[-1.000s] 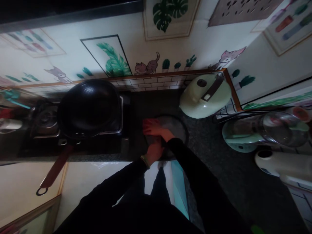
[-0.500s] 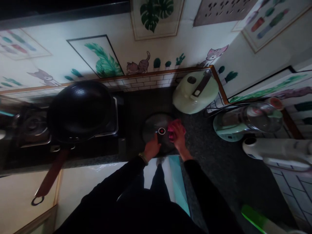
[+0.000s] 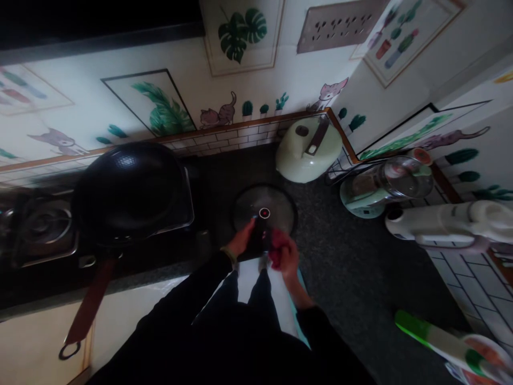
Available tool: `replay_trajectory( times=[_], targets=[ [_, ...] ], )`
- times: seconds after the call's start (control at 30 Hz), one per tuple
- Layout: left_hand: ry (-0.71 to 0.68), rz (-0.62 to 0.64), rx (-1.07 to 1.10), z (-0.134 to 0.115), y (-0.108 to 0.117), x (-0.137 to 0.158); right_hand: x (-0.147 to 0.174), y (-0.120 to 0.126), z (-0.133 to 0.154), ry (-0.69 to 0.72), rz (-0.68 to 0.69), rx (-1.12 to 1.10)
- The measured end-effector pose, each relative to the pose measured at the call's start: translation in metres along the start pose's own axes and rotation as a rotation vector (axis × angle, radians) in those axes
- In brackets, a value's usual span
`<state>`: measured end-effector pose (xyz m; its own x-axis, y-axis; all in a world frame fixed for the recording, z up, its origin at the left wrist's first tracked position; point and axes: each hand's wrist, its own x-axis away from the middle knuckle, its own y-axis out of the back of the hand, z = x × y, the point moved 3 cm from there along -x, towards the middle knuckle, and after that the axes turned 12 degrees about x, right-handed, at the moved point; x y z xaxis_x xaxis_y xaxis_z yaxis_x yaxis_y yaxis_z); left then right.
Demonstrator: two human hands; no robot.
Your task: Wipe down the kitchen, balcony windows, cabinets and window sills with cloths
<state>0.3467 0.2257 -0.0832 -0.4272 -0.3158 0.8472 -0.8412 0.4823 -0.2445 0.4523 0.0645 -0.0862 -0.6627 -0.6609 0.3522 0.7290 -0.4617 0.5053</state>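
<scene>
cloth [image 3: 276, 249], pink and bunched, sits in our closed right hand [image 3: 289, 258] at the near edge of the round lid [image 3: 280, 206], on the counter [image 3: 340, 289]. our left hand [image 3: 241, 239] is there too, grip unclear. wiping seems unfinished; how much remains, we cannot tell.

Black wok [image 3: 126, 195] with brown handle [image 3: 93, 299]: stood left of the left hand [image 3: 241, 239]. Pale-green rounded appliance [image 3: 300, 160]: stood beyond the right hand [image 3: 289, 256]. White appliance [image 3: 441, 223]: stood to that hand's right.
</scene>
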Motion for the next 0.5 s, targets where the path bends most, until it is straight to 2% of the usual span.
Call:
replay_trajectory(
  times=[0.07, 0.13, 0.17, 0.23, 0.33, 0.4, 0.47, 0.5],
  targets=[
    [0.11, 0.093, 0.308, 0.001, -0.001, -0.003, -0.049, 0.005, 0.028, 0.071, -0.096, 0.069],
    [0.184, 0.144, 0.546, 0.0, -0.002, -0.008, -0.08, -0.008, 0.053, 0.101, -0.041, 0.226],
    [0.188, 0.147, 0.594, -0.001, -0.002, -0.01, -0.083, -0.018, 0.061, 0.089, -0.016, 0.293],
    [0.177, 0.141, 0.622, -0.003, 0.0, -0.015, -0.064, -0.037, 0.068, 0.07, 0.018, 0.37],
    [0.221, 0.136, 0.588, -0.005, 0.002, -0.021, -0.005, -0.048, 0.062, 0.074, 0.089, 0.352],
    [0.222, 0.126, 0.509, -0.005, 0.004, -0.025, 0.024, -0.038, 0.052, 0.078, 0.193, 0.318],
    [0.156, 0.105, 0.423, -0.006, 0.004, -0.029, 0.032, -0.019, 0.043, 0.132, 0.267, 0.328],
    [0.122, 0.095, 0.385, -0.006, 0.002, -0.031, 0.029, -0.009, 0.039, 0.168, 0.259, 0.359]
  ],
)
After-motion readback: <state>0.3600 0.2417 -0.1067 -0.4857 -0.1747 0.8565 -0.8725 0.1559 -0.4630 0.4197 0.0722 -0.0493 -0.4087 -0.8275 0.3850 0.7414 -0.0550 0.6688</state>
